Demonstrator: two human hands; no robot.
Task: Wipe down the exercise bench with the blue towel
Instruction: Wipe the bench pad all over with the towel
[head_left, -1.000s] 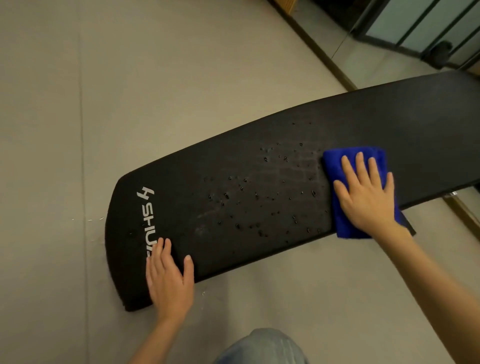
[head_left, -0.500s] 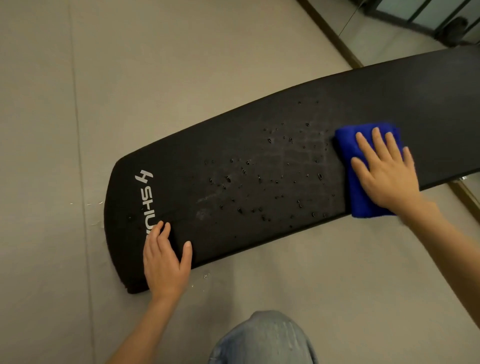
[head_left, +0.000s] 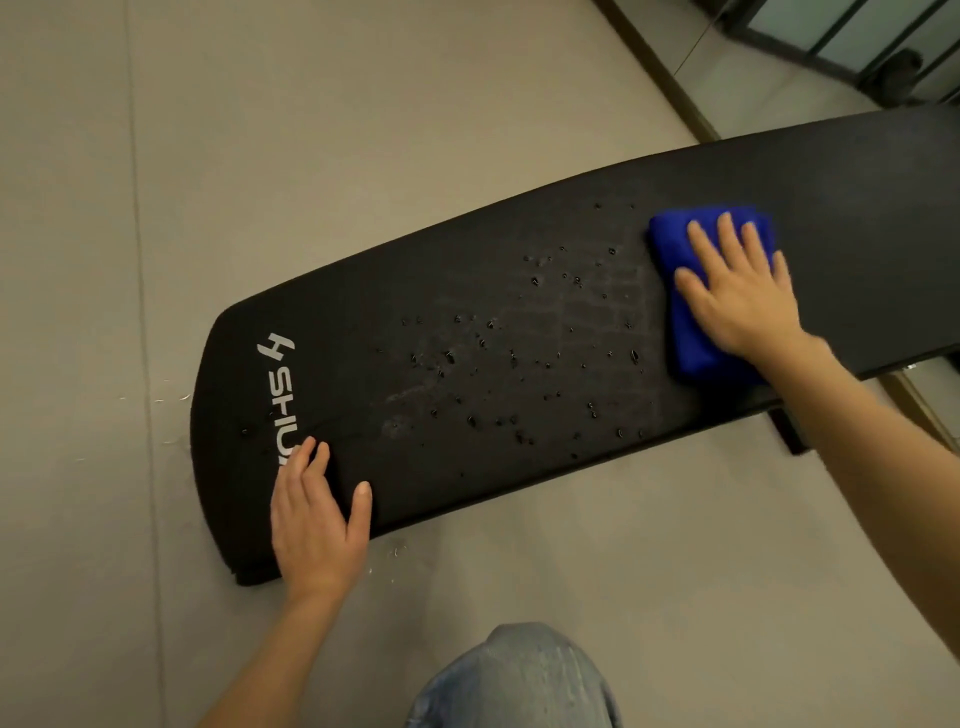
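While worktop (head_left: 457, 280) runs off-frame right, 1 blue towel (head_left: 671, 244) is half-hidden under flat right grip (head_left: 743, 299); left grip (head_left: 316, 525) flat, covering logo (head_left: 279, 376) end.

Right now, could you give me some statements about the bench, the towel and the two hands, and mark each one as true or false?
1. The right hand presses flat on the blue towel. True.
2. The left hand holds a second towel. False: it holds nothing and rests on the bench, beside the white logo.
3. Many droplets lie on the bench between the two hands. True.
4. The blue towel lies on the floor. False: it lies on the black bench, under the right hand.
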